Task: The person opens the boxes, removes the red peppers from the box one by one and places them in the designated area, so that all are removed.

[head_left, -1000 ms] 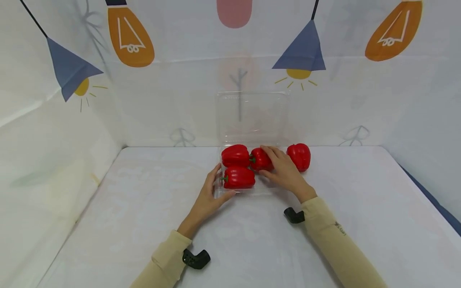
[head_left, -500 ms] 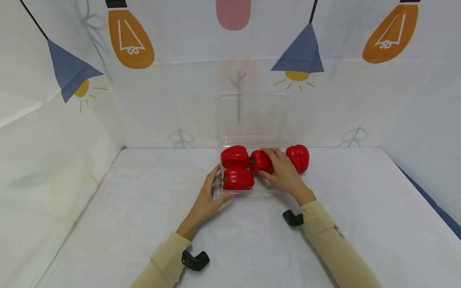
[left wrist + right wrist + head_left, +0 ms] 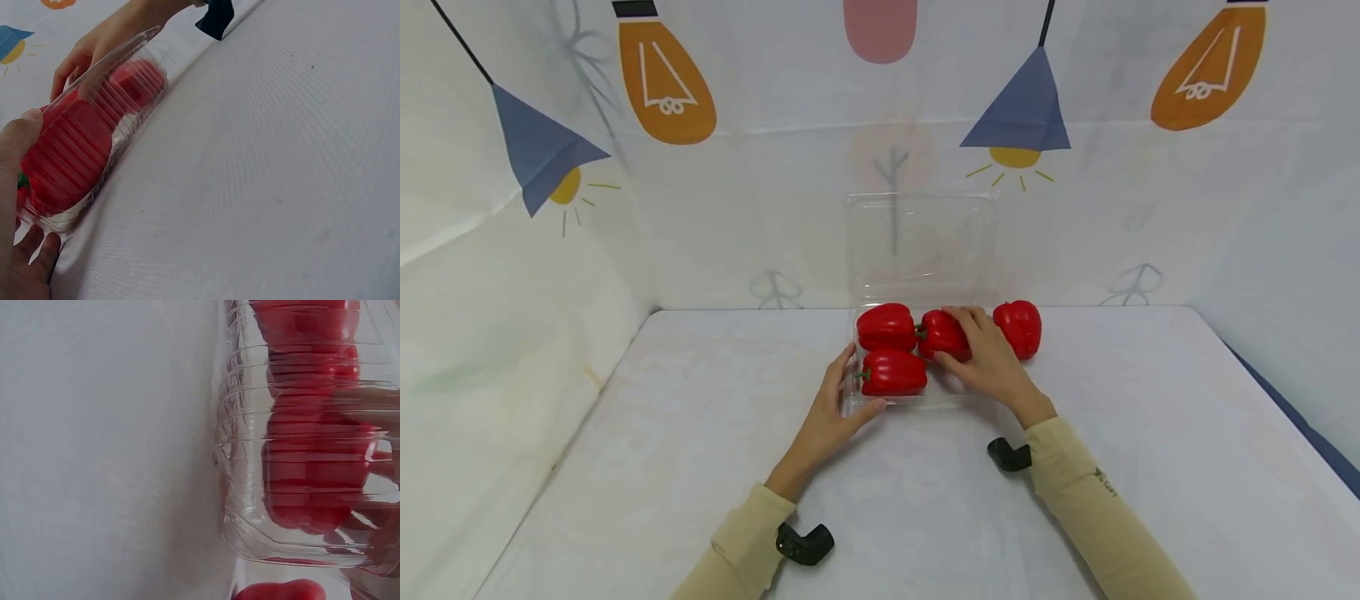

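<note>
While a left hand lay with its fingers extended along the side of a clear, ribbed plastic box, thumb at the front rim, a glossy rear pepper and a blocky front pepper rested on their sides in the box's left part, its transparent lid raised behind. Just beside them, a right hand gripped a smooth third pepper inside the box, green stem pointing left. Farther right, a rounded, lobed fourth pepper sat outside on a white tabletop.
</note>
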A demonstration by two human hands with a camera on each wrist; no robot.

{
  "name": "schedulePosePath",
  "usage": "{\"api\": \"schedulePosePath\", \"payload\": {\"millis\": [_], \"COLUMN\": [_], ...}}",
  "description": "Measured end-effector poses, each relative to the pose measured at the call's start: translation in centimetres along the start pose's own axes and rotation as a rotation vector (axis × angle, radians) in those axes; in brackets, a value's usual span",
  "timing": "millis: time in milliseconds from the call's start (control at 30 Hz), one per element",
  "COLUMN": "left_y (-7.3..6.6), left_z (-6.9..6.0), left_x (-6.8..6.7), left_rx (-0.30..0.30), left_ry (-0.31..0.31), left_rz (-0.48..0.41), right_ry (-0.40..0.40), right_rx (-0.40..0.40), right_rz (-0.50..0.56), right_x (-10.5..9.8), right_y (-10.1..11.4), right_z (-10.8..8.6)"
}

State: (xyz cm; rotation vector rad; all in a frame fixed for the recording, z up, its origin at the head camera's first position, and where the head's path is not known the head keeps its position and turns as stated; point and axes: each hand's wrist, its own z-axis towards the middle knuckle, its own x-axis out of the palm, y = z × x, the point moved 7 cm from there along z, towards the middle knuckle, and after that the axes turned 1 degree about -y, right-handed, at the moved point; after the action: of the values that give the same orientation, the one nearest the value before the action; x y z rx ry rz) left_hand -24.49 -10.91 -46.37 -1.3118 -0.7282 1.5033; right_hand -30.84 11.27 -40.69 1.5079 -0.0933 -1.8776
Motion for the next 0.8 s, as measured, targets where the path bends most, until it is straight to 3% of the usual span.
{"api": "schedulePosePath", "payload": {"millis": [800], "left_y": [-0.01], "left_z": [-0.06], "left_x": [-0.06], "left_rx": [-0.015], "left_ry": [0.005], "left_rz": [0.006], "right_ry": [-0.136], "right_rx": [-0.039], "right_rz": [0.027], "right_x": [-0.9], "right_y": [0.15], "right_z": [-0.07]}}
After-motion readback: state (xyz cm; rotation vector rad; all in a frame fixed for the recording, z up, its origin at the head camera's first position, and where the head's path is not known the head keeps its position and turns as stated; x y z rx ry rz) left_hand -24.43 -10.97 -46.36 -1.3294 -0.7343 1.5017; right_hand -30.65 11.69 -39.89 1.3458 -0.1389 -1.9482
